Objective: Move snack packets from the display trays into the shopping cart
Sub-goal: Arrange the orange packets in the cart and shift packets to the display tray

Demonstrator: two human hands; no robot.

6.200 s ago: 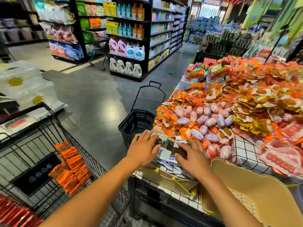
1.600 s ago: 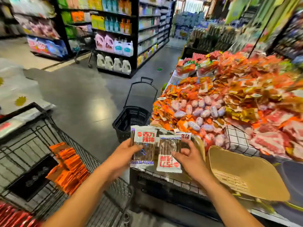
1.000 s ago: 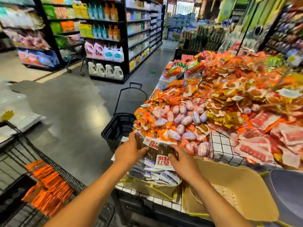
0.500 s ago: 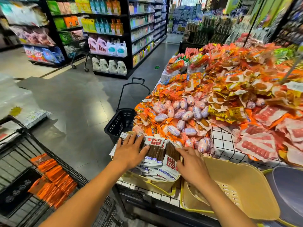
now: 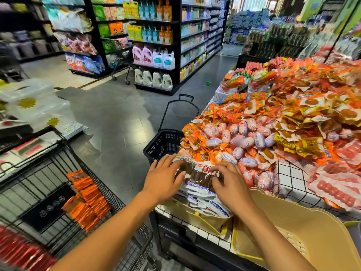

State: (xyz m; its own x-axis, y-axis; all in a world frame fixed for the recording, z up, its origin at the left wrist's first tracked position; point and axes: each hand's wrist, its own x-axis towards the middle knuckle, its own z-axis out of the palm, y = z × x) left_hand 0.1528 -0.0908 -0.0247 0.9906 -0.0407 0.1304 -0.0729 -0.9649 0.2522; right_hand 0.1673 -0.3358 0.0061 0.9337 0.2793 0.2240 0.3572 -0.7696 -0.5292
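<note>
A pile of white snack packets [image 5: 198,178] with brown sticks inside lies in a yellow display tray [image 5: 195,217] at the near corner of the stand. My left hand [image 5: 163,179] rests on the pile's left end with fingers stretched out and the thumb against the top packet. My right hand [image 5: 229,185] curls its fingers over the right end of that top packet and pinches it. The wire shopping cart [image 5: 58,167] stands at my left, holding orange packets [image 5: 88,200] and red packets [image 5: 19,251].
An empty yellow tray [image 5: 297,233] sits to the right of the pile. Heaps of orange, yellow and red snack packs [image 5: 273,133] cover the stand behind. A black hand basket [image 5: 164,143] stands on the floor by the stand's corner. Shelves [image 5: 156,45] line the grey aisle.
Both hands held packets up 1.6 s ago and have come down onto the pile. Since half a second ago my right hand's fingers have curled onto the top packet.
</note>
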